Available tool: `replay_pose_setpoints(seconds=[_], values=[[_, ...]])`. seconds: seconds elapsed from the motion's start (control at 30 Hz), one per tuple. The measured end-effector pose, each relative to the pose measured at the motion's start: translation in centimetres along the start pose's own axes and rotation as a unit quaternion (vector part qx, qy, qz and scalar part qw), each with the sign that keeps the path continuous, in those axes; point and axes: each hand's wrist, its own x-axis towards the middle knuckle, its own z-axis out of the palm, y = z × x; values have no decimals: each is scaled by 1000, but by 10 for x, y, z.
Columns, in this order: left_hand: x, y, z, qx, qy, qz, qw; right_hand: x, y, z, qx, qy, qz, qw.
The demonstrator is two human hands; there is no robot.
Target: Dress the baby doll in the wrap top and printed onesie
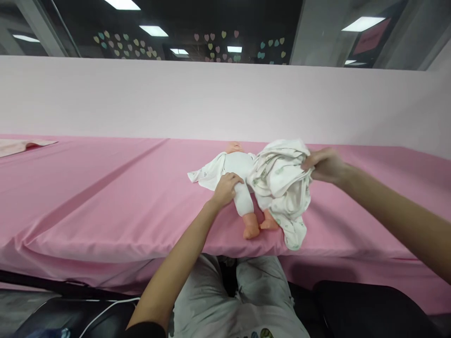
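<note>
A baby doll (243, 199) in a white cloth body lies on its back, its feet toward me. A white garment (213, 172) spreads out from its side, at the left. My left hand (227, 188) lies at the doll's hip with bent fingers against the upper leg. My right hand (324, 165) grips a bunched white cloth with a faint green print (283, 173). That cloth hangs over the doll's right-hand side and covers most of that leg, its lower end near the front edge. The doll's head is only partly visible.
The doll lies on a pink-covered table (116, 202) against a white wall (211, 98). A light pink cloth (21, 145) lies at the far left. Dark chairs (369, 310) stand below the front edge, and a white cable (109, 307) runs at the lower left.
</note>
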Motion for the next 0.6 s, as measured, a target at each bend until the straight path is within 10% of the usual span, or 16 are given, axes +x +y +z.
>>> replay_pose_setpoints(seconds=[0.13, 0.3, 0.47, 0.6], values=[[-9, 1, 1, 246, -95, 140, 954, -17, -36, -7, -208, 38, 16, 977], [-12, 5, -2, 227, -138, 174, 948, -20, -53, -3, -402, 11, -14, 916], [-6, -2, -4, -51, -35, -5, 998, -7, -44, 7, -506, -93, 14, 857], [1, -5, -6, -259, 106, -162, 946, 1, -46, 28, -484, -154, 5, 862]])
